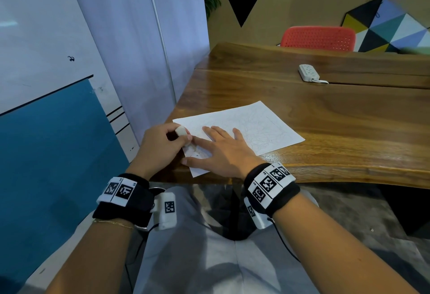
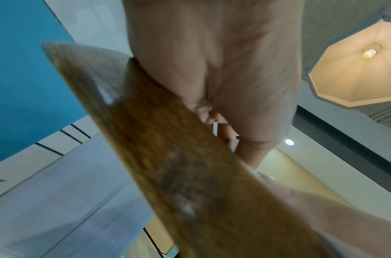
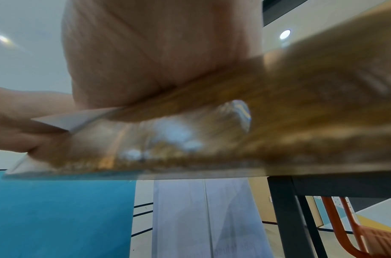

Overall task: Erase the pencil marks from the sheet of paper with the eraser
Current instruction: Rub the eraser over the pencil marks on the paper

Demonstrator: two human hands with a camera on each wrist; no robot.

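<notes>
A white sheet of paper (image 1: 251, 126) with faint pencil scribbles lies near the front left corner of the wooden table (image 1: 337, 117). My left hand (image 1: 162, 144) grips a small white eraser (image 1: 181, 130) and holds it against the sheet's near left part. My right hand (image 1: 221, 149) lies flat on the paper with fingers spread, just right of the eraser. In the left wrist view the palm (image 2: 212, 61) rests on the table edge (image 2: 167, 157). The right wrist view shows the palm (image 3: 156, 61) on the table and a paper corner (image 3: 75, 120).
A white power strip (image 1: 309, 72) lies further back on the table. A red chair (image 1: 318, 39) stands behind the table. A whiteboard and a curtain close the left side. My legs are under the table's front edge.
</notes>
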